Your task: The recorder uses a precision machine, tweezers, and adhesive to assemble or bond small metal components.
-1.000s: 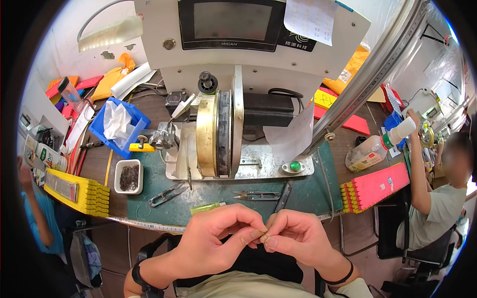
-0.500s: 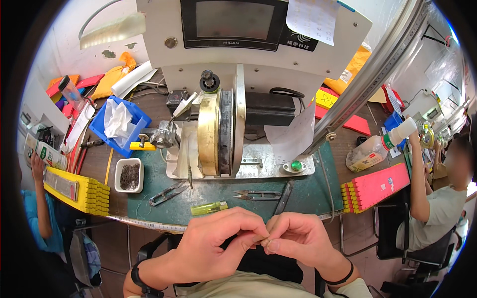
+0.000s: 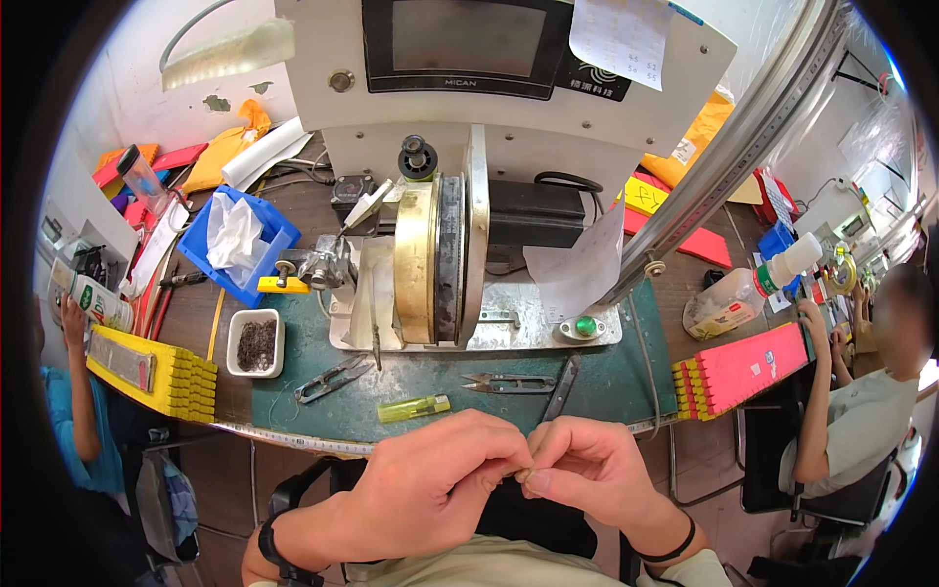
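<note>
My left hand [image 3: 435, 479] and my right hand [image 3: 592, 470] meet fingertip to fingertip in front of the bench edge. Both are closed in a pinch around something tiny; the fingers hide most of it, so its kind does not show. Just beyond them on the green mat [image 3: 636, 367] lie a yellow-green lighter [image 3: 413, 408], thread snips [image 3: 507, 383] and a dark-handled knife [image 3: 559, 389]. A second pair of snips [image 3: 333, 379] rests farther left. Behind stands a machine with a brass-coloured wheel [image 3: 415, 264], which neither hand touches.
At left are a white tub of dark bits [image 3: 256, 343], a blue bin [image 3: 284, 235] with white tissue and stacked yellow trays [image 3: 166, 377]. Pink trays [image 3: 753, 370] and a clear bottle [image 3: 724, 315] stand right. A metal post [image 3: 729, 147] slants up. Co-workers sit on both sides.
My hands stay pinched together with barely any movement. The view has shifted very slightly. At right, the co-worker's raised arm has come down.
</note>
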`<action>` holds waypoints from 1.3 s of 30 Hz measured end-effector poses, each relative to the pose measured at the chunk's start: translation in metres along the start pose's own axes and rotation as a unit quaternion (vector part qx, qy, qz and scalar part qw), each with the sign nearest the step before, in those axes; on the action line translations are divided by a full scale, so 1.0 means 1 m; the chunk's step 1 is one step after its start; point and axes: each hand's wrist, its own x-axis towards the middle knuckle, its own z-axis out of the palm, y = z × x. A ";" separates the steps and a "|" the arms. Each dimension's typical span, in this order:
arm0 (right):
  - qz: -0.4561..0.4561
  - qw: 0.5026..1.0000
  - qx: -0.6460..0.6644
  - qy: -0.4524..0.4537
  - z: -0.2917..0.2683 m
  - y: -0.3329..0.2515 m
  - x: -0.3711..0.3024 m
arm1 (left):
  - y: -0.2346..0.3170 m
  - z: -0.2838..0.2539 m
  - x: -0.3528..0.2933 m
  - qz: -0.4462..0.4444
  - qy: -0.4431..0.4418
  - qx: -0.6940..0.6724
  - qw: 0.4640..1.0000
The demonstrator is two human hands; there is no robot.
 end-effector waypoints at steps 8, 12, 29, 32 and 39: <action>-0.009 0.997 -0.050 0.063 0.002 0.005 0.001 | -0.009 0.009 -0.001 0.035 0.011 0.020 0.999; -0.011 0.996 -0.055 0.071 0.000 0.013 0.002 | -0.013 0.010 0.000 0.066 -0.001 0.069 0.995; 0.018 0.998 -0.045 0.044 -0.001 0.007 -0.004 | -0.006 -0.004 0.002 -0.128 -0.048 -0.099 0.986; -0.013 0.996 -0.084 0.032 -0.002 0.006 -0.001 | -0.007 -0.006 0.001 -0.148 -0.053 -0.125 0.980; -0.015 0.994 -0.091 0.052 -0.003 -0.004 -0.005 | -0.005 -0.006 0.002 -0.173 -0.049 -0.170 0.969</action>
